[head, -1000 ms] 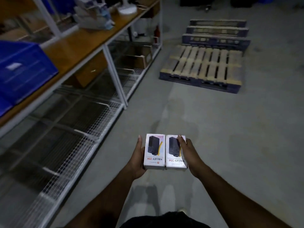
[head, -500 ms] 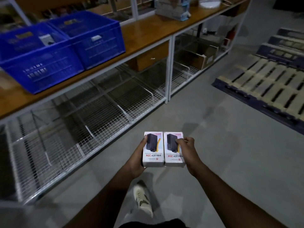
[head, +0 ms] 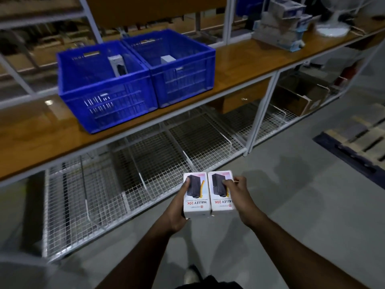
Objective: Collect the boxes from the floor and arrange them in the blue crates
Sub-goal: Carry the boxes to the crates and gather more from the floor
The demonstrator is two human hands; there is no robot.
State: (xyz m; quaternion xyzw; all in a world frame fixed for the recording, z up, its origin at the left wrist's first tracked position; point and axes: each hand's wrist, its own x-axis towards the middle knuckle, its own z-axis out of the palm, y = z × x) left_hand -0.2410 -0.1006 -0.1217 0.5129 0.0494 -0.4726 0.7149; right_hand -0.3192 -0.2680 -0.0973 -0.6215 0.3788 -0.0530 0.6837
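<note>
We hold two white boxes side by side, touching each other, above the grey floor [head: 302, 205] in front of the shelf unit. Our left hand [head: 177, 209] grips the left box [head: 195, 195], with the thumb on its top face and the other fingers curled under it. Our right hand [head: 239, 197] grips the right box [head: 219, 192] in the same way, thumb on top. Both boxes show a dark device in the print and the words "HALLEY 20K".

On the wooden shelf board [head: 239, 65] stand two blue crates, touching each other. The left crate [head: 104, 97] has one box [head: 117, 63] inside, standing upright against its back right part. The right crate [head: 183, 80] also has one pale box [head: 167, 59] inside; it is blurred, so we cannot tell how it lies. So we count four boxes: two in our hands, two in the crates.

To the right on the same board there is a stack of pale packages [head: 281, 26] and a white fan base [head: 333, 30]. Under the board are wire mesh trays [head: 158, 163], and further right one open cardboard carton [head: 300, 99]. One wooden pallet [head: 358, 140] lies on the floor at the right edge.
</note>
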